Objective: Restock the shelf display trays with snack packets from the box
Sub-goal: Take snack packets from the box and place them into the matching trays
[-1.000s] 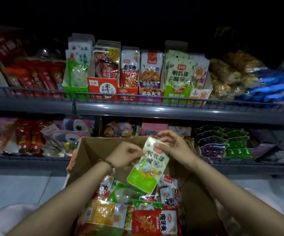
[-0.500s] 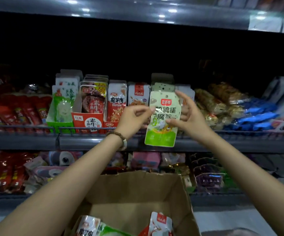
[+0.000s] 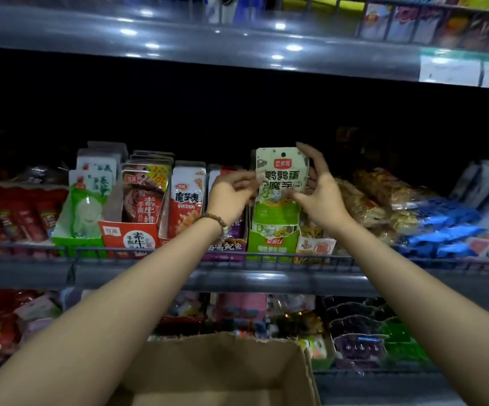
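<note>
At twelve o'clock on the middle shelf, I hold the green packet upright just over its green tray. My left hand pinches its nine o'clock edge and my right hand its three o'clock edge, so both grips are closed on it. I'd keep it square, slide it straight down between the tray's walls, then release. The box waits at six o'clock.

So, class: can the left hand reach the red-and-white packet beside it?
Probably yes: the left hand is right beside the red-and-white packet with nothing between, but it pinches the green packet and must let go first.
</note>
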The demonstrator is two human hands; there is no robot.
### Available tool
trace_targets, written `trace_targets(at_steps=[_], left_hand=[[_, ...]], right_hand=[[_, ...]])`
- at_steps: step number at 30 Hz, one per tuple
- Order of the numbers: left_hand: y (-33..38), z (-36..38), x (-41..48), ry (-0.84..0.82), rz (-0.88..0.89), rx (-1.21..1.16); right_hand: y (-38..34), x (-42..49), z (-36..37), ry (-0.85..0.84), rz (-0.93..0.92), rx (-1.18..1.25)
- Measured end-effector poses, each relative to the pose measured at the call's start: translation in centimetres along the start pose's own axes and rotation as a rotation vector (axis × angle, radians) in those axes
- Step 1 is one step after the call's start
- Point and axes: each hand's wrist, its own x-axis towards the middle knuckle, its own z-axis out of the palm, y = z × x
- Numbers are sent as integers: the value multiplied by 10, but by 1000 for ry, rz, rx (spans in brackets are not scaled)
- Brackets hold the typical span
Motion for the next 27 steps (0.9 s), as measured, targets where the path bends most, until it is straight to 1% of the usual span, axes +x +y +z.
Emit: trace_targets(at_steps=[2,5,7,9,10,14,15,19,21,24,27], left_hand=[[-2,-3,0,32,7,-14],[-12,-5,-3,-1,-43,33],[-22,-3,-8,-63,-75,144],[-29,-1,-15,-107,-66,310],[-31,0,-18,-113,-60,345],[-32,-1,-26,-119,-72,295],[-31,-3,-29,-130,-66,293],[-31,-19,-52,-146,-50,246],[-34,-33,-75,-152,-38,235],[-44,-58,-125,-187,1,291],[-70,-84,-182,-201,-1,327]], right_hand=[[1,2,4,-3,-2,-1],[11,-3,5,-47,46,-59],[21,-12,2,-93,93,-143],[32,-20,-1,-130,124,-292],[35,-24,-1,-138,141,-345],[37,-29,3,-151,205,-312],[35,-30,3,-151,198,-313],[18,-43,1,-78,135,-460],[2,-58,2,-108,100,-440],[-20,-94,13,-226,69,-343],[-29,-141,36,-378,128,-210]])
